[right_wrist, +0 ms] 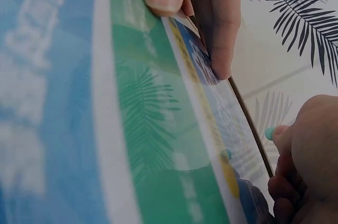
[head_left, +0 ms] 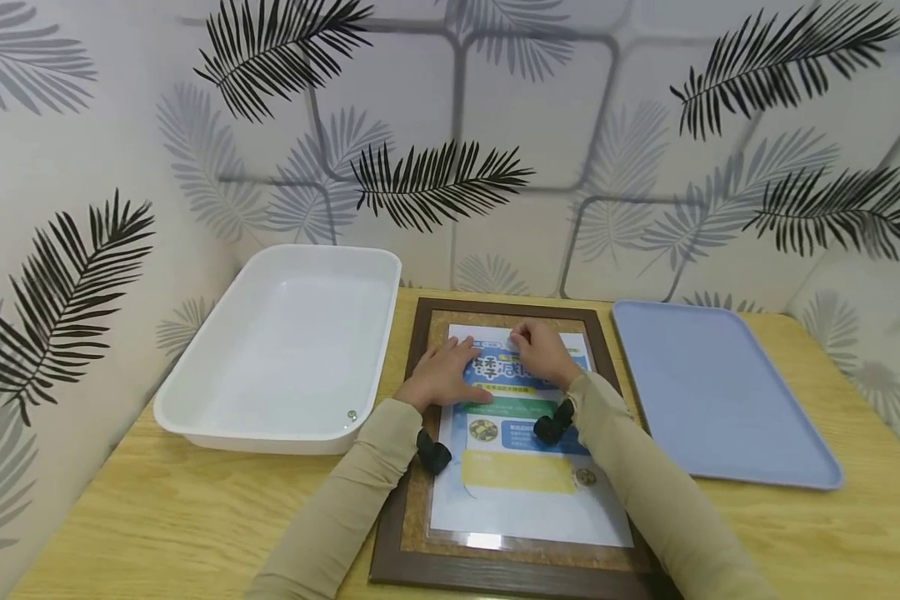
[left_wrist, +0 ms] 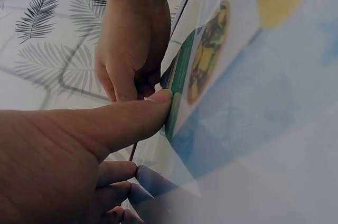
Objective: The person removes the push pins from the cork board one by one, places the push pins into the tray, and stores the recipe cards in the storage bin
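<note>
A glossy printed poster (head_left: 525, 521) in blue, green and yellow lies on a cork board (head_left: 417, 508) with a dark brown frame. My left hand (head_left: 442, 372) rests on the poster's upper left with fingers spread. In the left wrist view its thumb (left_wrist: 142, 113) touches the sheet. My right hand (head_left: 543, 352) is near the poster's top edge, fingers curled. In the right wrist view the right hand (right_wrist: 311, 155) pinches a small teal pushpin (right_wrist: 270, 133), of which only the rounded end shows close over the sheet.
To the left stands a deep white tray (head_left: 270, 350) with a few small green and clear pieces (head_left: 352, 415) in its near right corner. A flat lavender tray (head_left: 720, 392) lies to the right. Behind the wooden table (head_left: 195, 517) rises a leaf-patterned wall (head_left: 420, 108).
</note>
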Demonstrator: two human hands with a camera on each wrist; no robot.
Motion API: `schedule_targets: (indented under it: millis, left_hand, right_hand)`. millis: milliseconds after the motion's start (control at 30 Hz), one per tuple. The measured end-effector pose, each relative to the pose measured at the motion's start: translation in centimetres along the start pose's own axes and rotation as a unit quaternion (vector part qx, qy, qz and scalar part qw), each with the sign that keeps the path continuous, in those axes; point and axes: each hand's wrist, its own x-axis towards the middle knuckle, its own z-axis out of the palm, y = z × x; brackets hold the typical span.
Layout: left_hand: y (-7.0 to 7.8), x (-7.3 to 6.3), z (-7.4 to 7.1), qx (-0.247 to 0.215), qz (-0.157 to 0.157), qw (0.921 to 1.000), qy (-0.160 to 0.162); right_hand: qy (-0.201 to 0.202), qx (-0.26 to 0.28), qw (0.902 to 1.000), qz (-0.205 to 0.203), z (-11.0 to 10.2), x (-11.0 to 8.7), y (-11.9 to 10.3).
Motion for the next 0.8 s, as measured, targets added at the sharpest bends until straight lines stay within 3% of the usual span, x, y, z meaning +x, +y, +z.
schedule_targets:
  millis: [133, 500, 800]
  left_hand:
    - [0.0, -0.1, 0.1, -0.006, -0.002, 1.0, 0.003]
    - [0.1, -0.1, 0.1, -0.018, -0.002, 0.9998, 0.005]
    - [0.2, -0.2, 0.2, -0.019, -0.001, 0.9997, 0.012]
  right_hand:
    - [0.003, -0.01, 0.9999, -0.006, -0.6, -0.7, 0.2]
    - [-0.028, 0.002, 0.9988, 0.039, -1.5, -1.8, 0.4]
    - [-0.022, -0.001, 0.9982, 0.056, -2.0, -2.7, 0.9]
